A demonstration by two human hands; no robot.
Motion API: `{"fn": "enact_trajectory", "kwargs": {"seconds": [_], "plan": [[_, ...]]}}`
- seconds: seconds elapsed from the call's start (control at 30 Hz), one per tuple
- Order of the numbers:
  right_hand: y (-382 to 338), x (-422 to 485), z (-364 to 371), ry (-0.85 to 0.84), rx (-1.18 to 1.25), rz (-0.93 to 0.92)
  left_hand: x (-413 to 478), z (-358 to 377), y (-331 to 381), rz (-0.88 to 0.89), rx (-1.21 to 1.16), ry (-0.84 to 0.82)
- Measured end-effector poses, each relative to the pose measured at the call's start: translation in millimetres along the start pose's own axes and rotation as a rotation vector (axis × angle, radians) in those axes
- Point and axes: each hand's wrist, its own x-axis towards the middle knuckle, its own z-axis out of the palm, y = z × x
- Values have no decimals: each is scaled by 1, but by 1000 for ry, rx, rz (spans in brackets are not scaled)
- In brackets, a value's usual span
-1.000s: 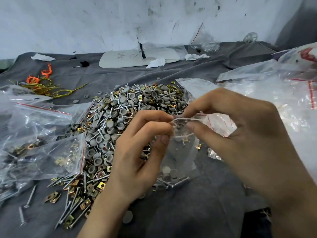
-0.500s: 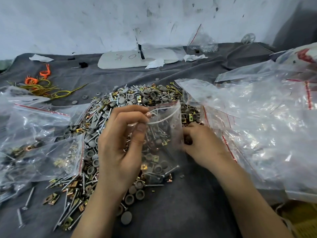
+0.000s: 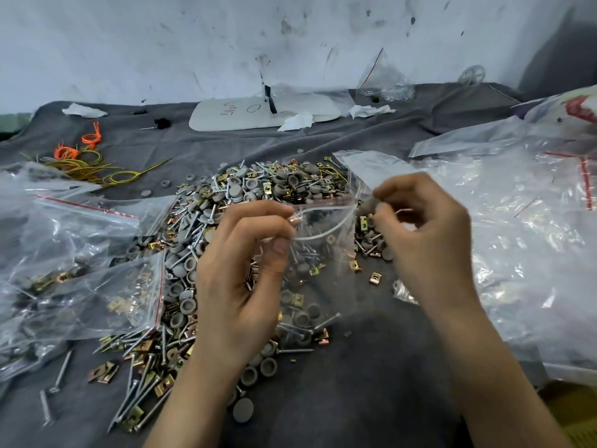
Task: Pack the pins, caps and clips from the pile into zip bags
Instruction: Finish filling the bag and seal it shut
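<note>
Zip bag [image 3: 318, 253], right hand's [image 3: 420, 234] pinch blurred

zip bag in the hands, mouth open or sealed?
Open. The left hand pinches one lip of the zip bag; the zip strip bows away from it, leaving a gap. The right hand holds something small at the mouth.

Glossy plastic zip bag [image 3: 323, 253], seemingly metal pins [image 3: 181, 263]
</note>
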Motion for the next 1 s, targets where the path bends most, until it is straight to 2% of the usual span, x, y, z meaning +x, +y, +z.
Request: {"fn": "enact_trajectory", "kwargs": {"seconds": [0.1,0.2,0.27,0.33,0.4,0.47,0.53,0.63,0.7,0.87,1.0], "plan": [[-32,-4,-11,-54,159,-155,0,3,5,53,0,-46],[-47,-9,-11,-162,-48,-331,1,5,8,85,25,-74],[-48,-8,-10,-211,-173,-348,1,5,8,88,29,-66],[-45,-7,-12,-210,-113,-292,0,4,6,79,16,-46],[-38,-4,-13,-106,17,-187,0,3,4,55,-16,-27],[-19,2,-12,-13,24,-68,0,3,2,33,-33,-9],[7,8,-8,-111,-172,93,0,1,0,15,-23,1],[43,7,0,-435,-516,334,0,-3,-2,18,-3,12],[54,4,4,-486,-594,365,1,-4,-4,21,-18,23],[56,5,7,-243,-698,311,1,-5,-5,28,-40,35],[59,4,6,-279,-741,332,1,-6,-5,29,-40,33]]}}
